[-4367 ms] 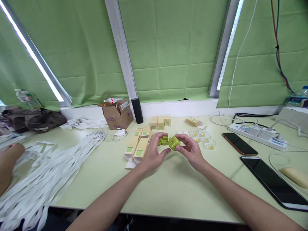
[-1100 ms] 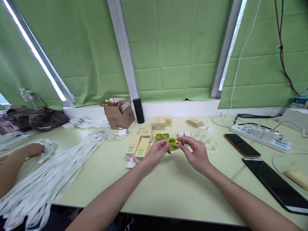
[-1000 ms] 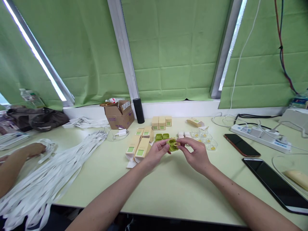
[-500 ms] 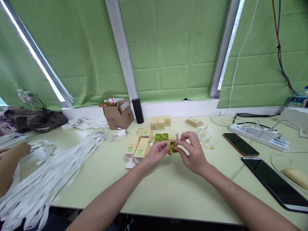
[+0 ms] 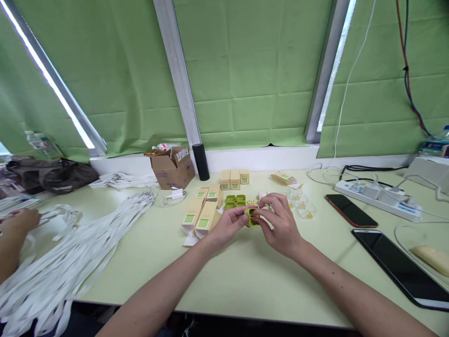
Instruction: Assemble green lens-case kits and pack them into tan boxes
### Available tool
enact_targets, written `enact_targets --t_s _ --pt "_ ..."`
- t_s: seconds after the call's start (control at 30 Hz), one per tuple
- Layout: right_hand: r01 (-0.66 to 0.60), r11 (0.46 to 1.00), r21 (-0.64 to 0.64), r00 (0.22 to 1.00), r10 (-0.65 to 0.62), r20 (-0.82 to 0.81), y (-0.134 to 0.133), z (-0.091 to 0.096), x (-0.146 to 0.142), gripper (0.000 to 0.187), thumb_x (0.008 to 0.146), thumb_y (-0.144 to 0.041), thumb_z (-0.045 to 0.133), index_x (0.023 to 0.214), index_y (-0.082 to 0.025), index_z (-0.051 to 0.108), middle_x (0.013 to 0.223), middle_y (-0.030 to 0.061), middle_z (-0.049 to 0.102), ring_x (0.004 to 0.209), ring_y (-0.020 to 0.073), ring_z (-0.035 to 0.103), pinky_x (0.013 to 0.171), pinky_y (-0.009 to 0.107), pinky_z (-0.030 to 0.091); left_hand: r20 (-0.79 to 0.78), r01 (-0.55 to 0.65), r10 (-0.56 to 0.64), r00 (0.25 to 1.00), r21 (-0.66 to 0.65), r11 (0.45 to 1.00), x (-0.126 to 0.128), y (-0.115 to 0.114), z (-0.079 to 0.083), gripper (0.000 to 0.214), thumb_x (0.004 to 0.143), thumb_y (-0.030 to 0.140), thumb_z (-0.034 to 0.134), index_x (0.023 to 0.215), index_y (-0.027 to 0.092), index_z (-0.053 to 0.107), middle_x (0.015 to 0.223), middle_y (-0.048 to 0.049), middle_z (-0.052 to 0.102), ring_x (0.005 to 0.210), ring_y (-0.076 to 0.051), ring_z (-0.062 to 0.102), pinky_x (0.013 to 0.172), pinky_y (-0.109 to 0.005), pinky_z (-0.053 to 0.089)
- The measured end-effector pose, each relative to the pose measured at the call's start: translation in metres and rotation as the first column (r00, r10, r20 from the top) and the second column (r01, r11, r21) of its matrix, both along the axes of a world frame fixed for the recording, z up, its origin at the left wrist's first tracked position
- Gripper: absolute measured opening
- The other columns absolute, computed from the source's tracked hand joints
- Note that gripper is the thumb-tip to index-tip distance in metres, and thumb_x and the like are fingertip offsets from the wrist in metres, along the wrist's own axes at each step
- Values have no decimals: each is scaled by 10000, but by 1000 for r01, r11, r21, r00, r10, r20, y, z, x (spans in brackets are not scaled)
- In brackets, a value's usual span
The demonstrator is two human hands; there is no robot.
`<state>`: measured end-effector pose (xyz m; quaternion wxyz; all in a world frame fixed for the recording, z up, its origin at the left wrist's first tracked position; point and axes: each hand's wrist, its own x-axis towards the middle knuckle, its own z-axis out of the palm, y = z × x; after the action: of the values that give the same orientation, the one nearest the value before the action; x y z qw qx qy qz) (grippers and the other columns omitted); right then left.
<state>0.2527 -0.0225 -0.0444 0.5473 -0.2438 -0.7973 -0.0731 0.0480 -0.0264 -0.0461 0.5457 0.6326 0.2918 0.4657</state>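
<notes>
A small green plastic case (image 5: 251, 216) is held over the table's middle by both hands. My left hand (image 5: 228, 225) grips its left side with thumb and fingers. My right hand (image 5: 278, 223) is closed over its right side, fingertips pressing at its opening; what they pinch is too small to make out. Two more green cases (image 5: 235, 201) lie just behind. Tan cartons with green labels (image 5: 201, 216) lie to the left, and three stand upright (image 5: 234, 179) farther back. Clear small cups with yellow bits (image 5: 300, 205) sit to the right.
A pile of white straps (image 5: 66, 252) covers the left of the table, where another person's hand (image 5: 17, 224) works. A cardboard box (image 5: 171, 167) and black cylinder (image 5: 201, 161) stand at the back. Two phones (image 5: 351, 209) (image 5: 403, 264) and a power strip (image 5: 379, 199) lie right.
My right hand has closed in over the green case, its fingers now pressing on the opening. The case sits slightly lower and nearer. The other person's hand shifted left among the straps.
</notes>
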Motion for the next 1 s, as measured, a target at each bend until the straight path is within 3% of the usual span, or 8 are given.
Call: enact_targets --t_s 0.37,0.67,0.83,1.0 --pt "-7 1000 7 1000 7 13 1 -2 -1 221 953 -84 669 1046 -278 719 1087 98 675 1111 319 562 909 529 557 -39 -11 10 999 -20 1000 -2 2 -2 719 817 686 825 1351 207 772 1017 -109 773 888 -205 643 872 -351 487" --pt "-44 999 32 999 45 -22 2 -5 -2 226 945 -69 693 1054 -264 723 1081 99 680 1115 308 557 923 530 558 -48 -8 8 999 -16 1000 -3 5 -7 723 813 710 812 1316 191 788 1085 -128 774 868 -192 639 851 -341 496" --pt "-67 996 62 997 69 -27 3 -1 0 280 930 -78 726 1134 -270 731 1097 100 713 1140 324 568 922 541 570 8 10 -10 1000 -15 1000 0 2 -3 712 827 707 802 1294 169 793 1072 -131 767 893 -196 632 860 -339 498" --pt "-158 986 52 986 160 -35 1 4 6 450 909 -60 687 1297 -289 683 1188 109 730 1212 361 600 966 593 580 60 6 -5 998 -14 1000 0 3 -3 699 830 720 792 1242 156 811 1063 -137 771 889 -200 632 848 -337 501"
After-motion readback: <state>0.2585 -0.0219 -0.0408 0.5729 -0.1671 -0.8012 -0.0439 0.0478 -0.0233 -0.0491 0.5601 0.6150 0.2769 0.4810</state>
